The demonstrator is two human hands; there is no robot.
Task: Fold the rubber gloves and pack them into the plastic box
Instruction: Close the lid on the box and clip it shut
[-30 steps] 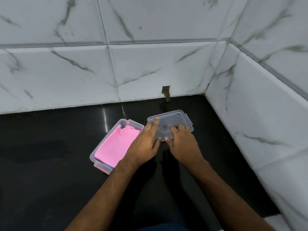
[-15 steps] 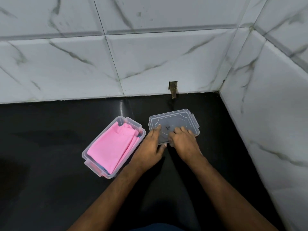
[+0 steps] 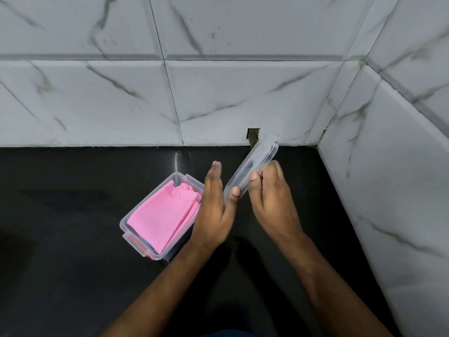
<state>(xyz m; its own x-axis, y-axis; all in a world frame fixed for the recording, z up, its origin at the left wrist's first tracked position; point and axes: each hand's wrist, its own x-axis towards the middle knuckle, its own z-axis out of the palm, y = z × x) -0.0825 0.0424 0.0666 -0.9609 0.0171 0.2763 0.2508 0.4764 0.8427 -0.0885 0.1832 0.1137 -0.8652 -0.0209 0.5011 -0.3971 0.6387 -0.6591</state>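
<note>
Clear lid (image 3: 252, 166), tilted on edge, long axis rising toward the wall, pinched by both hands' fingers (image 3: 234, 192); open plastic box (image 3: 136, 237) of folded pink gloves (image 3: 162, 215) lay diagonal on the black table (image 3: 73, 263).

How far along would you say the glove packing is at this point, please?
Folding and packing look done: the pink gloves lie folded inside the open plastic box on the black counter. In hand: the clear lid, tilted on edge above the counter, pinched between the left hand and right hand. Left: setting the lid on the box and closing it.
</note>
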